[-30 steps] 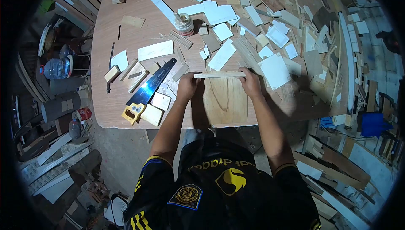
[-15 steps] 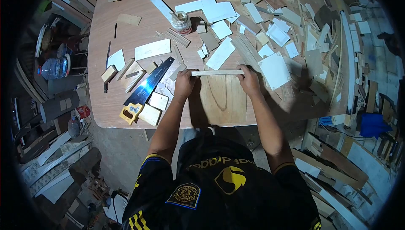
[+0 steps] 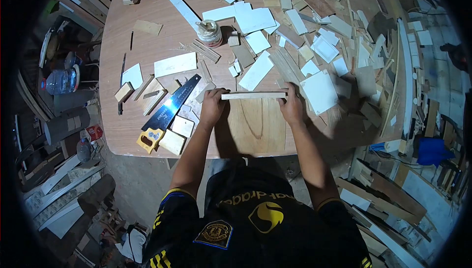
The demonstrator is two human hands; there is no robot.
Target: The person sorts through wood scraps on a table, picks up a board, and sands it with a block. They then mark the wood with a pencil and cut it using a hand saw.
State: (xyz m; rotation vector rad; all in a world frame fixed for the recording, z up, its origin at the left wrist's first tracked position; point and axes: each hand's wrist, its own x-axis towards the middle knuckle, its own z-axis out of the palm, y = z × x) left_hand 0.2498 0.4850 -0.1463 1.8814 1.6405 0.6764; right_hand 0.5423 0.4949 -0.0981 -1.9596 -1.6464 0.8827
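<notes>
A narrow wood strip [image 3: 253, 95] lies crosswise at the far end of a plywood panel [image 3: 255, 123] with dark curved grain. My left hand [image 3: 213, 107] is closed around the strip's left end. At the other end, my right hand [image 3: 293, 107] grips it between thumb and fingers. Left of my left forearm rests a handsaw [image 3: 172, 106] with a yellow handle, its blade pointing away from me. Small wood blocks [image 3: 172, 141] sit beside the saw handle.
A glass jar [image 3: 209, 33] with pale contents stands beyond my hands. White board offcuts [image 3: 254, 17] and wood scraps cover the table's far and right side. A long white strip [image 3: 177, 3] points to the jar. Water bottles [image 3: 60, 81] stand off the left side.
The whole view has shifted slightly, with the table lower in the frame. My right hand's fingers have moved to the strip's end, while the left keeps its hold.
</notes>
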